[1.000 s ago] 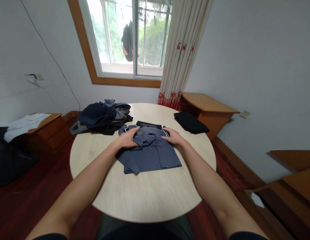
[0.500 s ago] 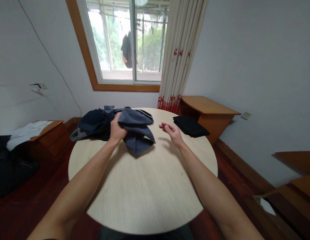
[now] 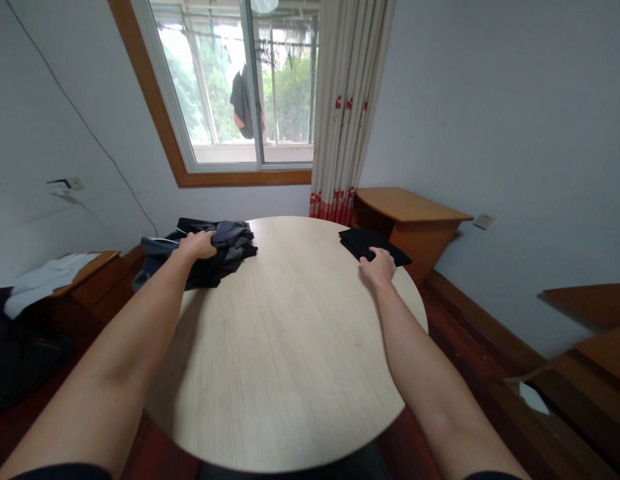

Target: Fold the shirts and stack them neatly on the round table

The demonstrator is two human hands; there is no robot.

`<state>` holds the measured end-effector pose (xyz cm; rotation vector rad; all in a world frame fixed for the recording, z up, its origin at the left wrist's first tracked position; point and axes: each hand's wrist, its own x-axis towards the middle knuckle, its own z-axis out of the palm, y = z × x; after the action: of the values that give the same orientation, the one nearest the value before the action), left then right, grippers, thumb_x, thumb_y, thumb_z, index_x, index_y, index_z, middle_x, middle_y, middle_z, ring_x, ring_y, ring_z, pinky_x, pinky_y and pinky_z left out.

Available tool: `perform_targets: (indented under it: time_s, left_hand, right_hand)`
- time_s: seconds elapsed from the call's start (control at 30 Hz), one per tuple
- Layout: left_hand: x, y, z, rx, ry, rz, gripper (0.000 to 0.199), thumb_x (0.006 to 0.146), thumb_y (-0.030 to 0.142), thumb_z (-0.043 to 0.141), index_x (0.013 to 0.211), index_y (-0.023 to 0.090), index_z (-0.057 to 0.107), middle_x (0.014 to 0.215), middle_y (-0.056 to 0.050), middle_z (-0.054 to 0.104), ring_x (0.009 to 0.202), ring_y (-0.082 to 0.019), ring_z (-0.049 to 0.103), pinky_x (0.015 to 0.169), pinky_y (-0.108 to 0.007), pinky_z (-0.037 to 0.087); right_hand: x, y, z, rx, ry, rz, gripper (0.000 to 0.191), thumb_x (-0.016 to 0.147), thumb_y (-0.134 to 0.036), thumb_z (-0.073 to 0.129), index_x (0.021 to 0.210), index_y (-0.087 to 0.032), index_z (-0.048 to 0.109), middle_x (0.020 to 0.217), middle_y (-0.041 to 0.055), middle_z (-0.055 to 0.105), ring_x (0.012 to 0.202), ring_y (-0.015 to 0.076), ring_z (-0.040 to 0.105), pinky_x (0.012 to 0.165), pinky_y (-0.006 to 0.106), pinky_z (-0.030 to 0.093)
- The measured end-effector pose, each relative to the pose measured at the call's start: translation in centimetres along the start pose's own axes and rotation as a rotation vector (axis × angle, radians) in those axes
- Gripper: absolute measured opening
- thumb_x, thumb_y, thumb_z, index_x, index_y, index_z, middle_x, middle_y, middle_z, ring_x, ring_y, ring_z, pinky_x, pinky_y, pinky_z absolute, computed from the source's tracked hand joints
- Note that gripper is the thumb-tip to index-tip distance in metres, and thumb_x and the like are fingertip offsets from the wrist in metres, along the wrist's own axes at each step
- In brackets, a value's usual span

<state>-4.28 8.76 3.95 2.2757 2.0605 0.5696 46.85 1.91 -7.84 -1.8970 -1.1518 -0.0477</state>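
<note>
A pile of dark blue, grey and black clothes (image 3: 230,243) lies at the far left of the round pale table (image 3: 290,347). My left hand (image 3: 198,245) is on top of that pile, its fingers curled round some grey-blue cloth. A folded black cloth (image 3: 357,241) lies flat at the far right of the table. Over its near edge is my right hand (image 3: 379,267), fingers apart and bent, touching or just above the cloth, with nothing gripped.
Behind the table stand a wooden desk (image 3: 415,203) and a long curtain (image 3: 340,120) beside the window. A wooden cabinet (image 3: 103,283) with white cloth on it is at the left. Drawers or shelves show at the lower right.
My left hand has carried the grey-blue garment left onto the pile. My right hand has moved right to the folded black cloth. The view has shifted slightly.
</note>
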Motion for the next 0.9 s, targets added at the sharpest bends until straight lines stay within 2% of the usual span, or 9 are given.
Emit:
perform_targets:
  time_s: [0.1, 0.2, 0.3, 0.4, 0.57, 0.67, 0.73, 0.83, 0.9]
  left_hand:
    - [0.4, 2.0, -1.3, 0.102, -0.028, -0.086, 0.083, 0.061, 0.042, 0.083, 0.137, 0.015, 0.06, 0.153, -0.025, 0.046, 0.139, -0.053, 0.037, 0.112, -0.071, 0.025]
    - [-0.9, 5.4, -1.7, 0.181, 0.124, 0.068, 0.085, 0.071, 0.051, 0.078, 0.145, 0.018, 0.053, 0.161, -0.021, 0.035, 0.149, -0.052, 0.021, 0.116, -0.071, 0.017]
    - [-4.1, 9.1, 0.7, 0.19, 0.126, 0.275, 0.067, 0.086, 0.05, 0.066, 0.146, 0.024, 0.052, 0.162, -0.013, 0.038, 0.149, -0.041, 0.03, 0.119, -0.062, 0.023]
    - [-7.6, 11.5, 4.8, 0.076, 0.021, 0.378, 0.052, 0.091, 0.045, 0.061, 0.136, 0.019, 0.061, 0.152, -0.013, 0.052, 0.138, -0.033, 0.049, 0.114, -0.048, 0.038]
    - [-10.8, 12.0, 10.0, -0.08, -0.11, 0.48, 0.04, 0.094, 0.042, 0.058, 0.125, 0.019, 0.068, 0.138, -0.013, 0.063, 0.124, -0.031, 0.06, 0.103, -0.044, 0.048]
    - [-11.3, 11.6, 10.8, -0.142, -0.129, 0.523, 0.048, 0.093, 0.044, 0.059, 0.133, 0.019, 0.062, 0.137, -0.014, 0.063, 0.124, -0.032, 0.059, 0.101, -0.045, 0.048]
    - [-11.6, 11.5, 10.9, -0.192, -0.12, 0.53, 0.058, 0.09, 0.049, 0.064, 0.14, 0.02, 0.056, 0.142, -0.014, 0.06, 0.128, -0.033, 0.056, 0.107, -0.049, 0.043]
    - [-12.0, 11.6, 11.2, -0.205, -0.091, 0.488, 0.076, 0.074, 0.055, 0.08, 0.139, 0.023, 0.057, 0.153, -0.018, 0.048, 0.138, -0.04, 0.043, 0.112, -0.062, 0.031]
    - [-12.2, 11.7, 11.6, -0.201, -0.062, 0.451, 0.071, 0.068, 0.047, 0.085, 0.13, 0.023, 0.063, 0.155, -0.018, 0.043, 0.137, -0.044, 0.04, 0.106, -0.067, 0.034]
  right_hand:
    - [0.0, 1.0, 0.6, -0.116, -0.07, 0.035, 0.056, 0.073, -0.02, 0.068, 0.13, -0.018, 0.065, 0.142, 0.019, 0.053, 0.135, 0.0393, 0.042, 0.114, 0.064, 0.028]
    - [-0.1, 1.1, 0.8, -0.214, -0.137, 0.059, 0.058, 0.078, -0.018, 0.064, 0.135, -0.015, 0.062, 0.141, 0.0209, 0.053, 0.133, 0.0399, 0.043, 0.109, 0.061, 0.035]
    - [-0.1, 0.6, 0.4, -0.298, -0.147, 0.07, 0.052, 0.082, -0.016, 0.06, 0.134, -0.015, 0.064, 0.138, 0.0193, 0.055, 0.127, 0.0367, 0.048, 0.101, 0.05, 0.044]
    - [-0.1, 0.0, -0.1, -0.324, -0.154, 0.031, 0.045, 0.081, -0.012, 0.058, 0.124, -0.016, 0.071, 0.13, 0.0173, 0.062, 0.123, 0.034, 0.052, 0.099, 0.044, 0.046]
    - [-0.7, -2.1, -0.1, -0.161, -0.256, -0.069, 0.036, 0.086, -0.015, 0.055, 0.116, -0.014, 0.076, 0.123, 0.0166, 0.07, 0.118, 0.0314, 0.06, 0.099, 0.039, 0.047]
    - [-2.6, -4.8, 0.2, 0.037, -0.41, -0.215, 0.027, 0.086, -0.022, 0.06, 0.106, -0.017, 0.078, 0.113, 0.0123, 0.074, 0.108, 0.0279, 0.065, 0.095, 0.037, 0.05]
    - [-4.6, -6.9, 0.3, 0.248, -0.602, -0.297, 0.021, 0.083, -0.027, 0.066, 0.097, -0.018, 0.078, 0.1, 0.0086, 0.075, 0.093, 0.0241, 0.068, 0.081, 0.034, 0.055]
    - [-7.4, -9.9, -0.1, 0.582, -0.897, -0.295, 0.028, 0.077, -0.04, 0.074, 0.093, -0.018, 0.077, 0.082, 0.0039, 0.071, 0.069, 0.0177, 0.063, 0.056, 0.028, 0.054]
    - [-8.5, -11.2, -0.5, 0.731, -0.958, -0.26, 0.034, 0.072, -0.045, 0.078, 0.09, -0.017, 0.076, 0.077, 0.0023, 0.069, 0.063, 0.0151, 0.06, 0.051, 0.025, 0.051]
